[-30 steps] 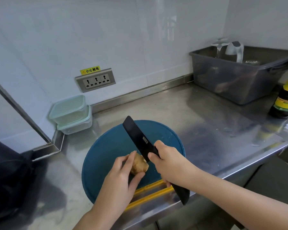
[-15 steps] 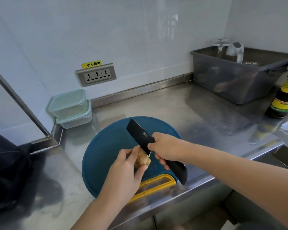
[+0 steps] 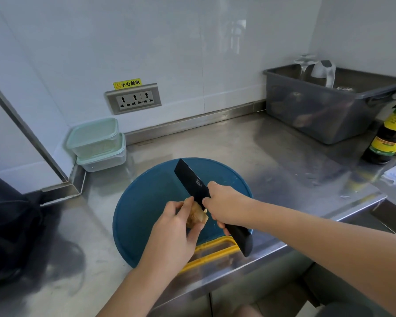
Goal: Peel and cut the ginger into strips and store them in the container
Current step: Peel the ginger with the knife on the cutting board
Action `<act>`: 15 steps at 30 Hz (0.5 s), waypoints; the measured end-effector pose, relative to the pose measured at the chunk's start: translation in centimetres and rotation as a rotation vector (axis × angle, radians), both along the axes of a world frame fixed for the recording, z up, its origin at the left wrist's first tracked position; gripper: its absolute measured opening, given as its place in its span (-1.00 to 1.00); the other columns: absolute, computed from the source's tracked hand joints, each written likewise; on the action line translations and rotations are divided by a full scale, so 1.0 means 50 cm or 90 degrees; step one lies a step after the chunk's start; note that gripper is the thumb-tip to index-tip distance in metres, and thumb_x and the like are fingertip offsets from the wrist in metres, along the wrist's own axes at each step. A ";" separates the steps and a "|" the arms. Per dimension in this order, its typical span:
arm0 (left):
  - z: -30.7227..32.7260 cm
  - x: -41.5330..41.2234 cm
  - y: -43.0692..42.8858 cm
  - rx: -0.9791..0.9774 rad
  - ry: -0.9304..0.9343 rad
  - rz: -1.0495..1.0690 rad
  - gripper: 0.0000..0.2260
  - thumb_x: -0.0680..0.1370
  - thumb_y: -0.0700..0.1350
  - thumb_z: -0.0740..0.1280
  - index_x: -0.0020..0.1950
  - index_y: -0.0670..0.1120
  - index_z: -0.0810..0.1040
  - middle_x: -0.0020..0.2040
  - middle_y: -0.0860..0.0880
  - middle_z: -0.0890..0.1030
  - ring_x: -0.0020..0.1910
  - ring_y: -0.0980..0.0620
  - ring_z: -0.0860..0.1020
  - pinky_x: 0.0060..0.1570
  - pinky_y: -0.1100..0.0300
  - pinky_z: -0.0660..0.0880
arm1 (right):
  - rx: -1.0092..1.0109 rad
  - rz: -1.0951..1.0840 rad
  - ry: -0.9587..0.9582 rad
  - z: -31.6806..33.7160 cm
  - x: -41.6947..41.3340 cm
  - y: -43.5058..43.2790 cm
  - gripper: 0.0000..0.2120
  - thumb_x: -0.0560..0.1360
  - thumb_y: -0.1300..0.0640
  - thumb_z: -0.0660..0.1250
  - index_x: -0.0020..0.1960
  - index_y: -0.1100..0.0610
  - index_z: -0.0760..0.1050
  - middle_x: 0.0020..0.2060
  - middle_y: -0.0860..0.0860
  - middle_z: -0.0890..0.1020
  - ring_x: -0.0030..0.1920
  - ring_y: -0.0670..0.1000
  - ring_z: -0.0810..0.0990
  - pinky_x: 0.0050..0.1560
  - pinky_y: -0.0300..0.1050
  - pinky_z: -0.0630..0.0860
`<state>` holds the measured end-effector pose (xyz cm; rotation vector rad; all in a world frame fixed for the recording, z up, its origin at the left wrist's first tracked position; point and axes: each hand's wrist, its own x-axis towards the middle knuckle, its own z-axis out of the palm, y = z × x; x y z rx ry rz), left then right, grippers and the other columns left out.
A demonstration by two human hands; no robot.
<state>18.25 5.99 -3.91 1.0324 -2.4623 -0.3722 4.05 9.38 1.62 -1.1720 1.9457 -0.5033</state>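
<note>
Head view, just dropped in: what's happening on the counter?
A person is peeling ginger above the blue cutting board. The left hand holds the ginger, the right hand grips the black knife with its blade against it. No strips lie on the board; two stacked containers sit closed in the corner.

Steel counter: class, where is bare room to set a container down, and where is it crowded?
Bare counter lies behind the blue board, between the stacked containers and the grey tub; more lies left of the board, beside the black bag. Crowded: the board's near half, with left hand, right hand, knife and ginger.
</note>
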 end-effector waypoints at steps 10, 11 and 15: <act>-0.006 -0.004 0.004 -0.017 0.017 0.005 -0.47 0.58 0.10 0.22 0.52 0.10 0.16 0.29 0.08 0.37 0.19 0.12 0.47 0.13 0.38 0.40 | -0.034 0.016 0.149 -0.016 0.013 0.003 -0.82 0.65 0.20 0.08 0.23 0.22 0.26 -0.21 0.13 0.46 -0.41 0.01 0.46 -0.47 -0.20 0.47; -0.006 -0.004 0.003 -0.017 0.015 0.005 -0.48 0.58 0.10 0.22 0.52 0.09 0.16 0.28 0.07 0.38 0.17 0.12 0.48 0.11 0.38 0.41 | -0.052 0.028 0.181 -0.015 0.016 0.005 -0.79 0.65 0.21 0.06 0.25 0.26 0.27 -0.25 0.09 0.42 -0.40 -0.01 0.41 -0.44 -0.20 0.42; -0.001 -0.006 -0.002 -0.016 0.000 -0.004 -0.49 0.57 0.10 0.23 0.50 0.05 0.21 0.24 0.03 0.41 0.10 0.10 0.52 0.04 0.36 0.43 | -0.073 0.049 0.243 -0.005 0.029 0.009 -0.85 0.62 0.24 0.04 0.16 0.25 0.28 -0.30 0.04 0.33 -0.38 -0.04 0.31 -0.41 -0.20 0.31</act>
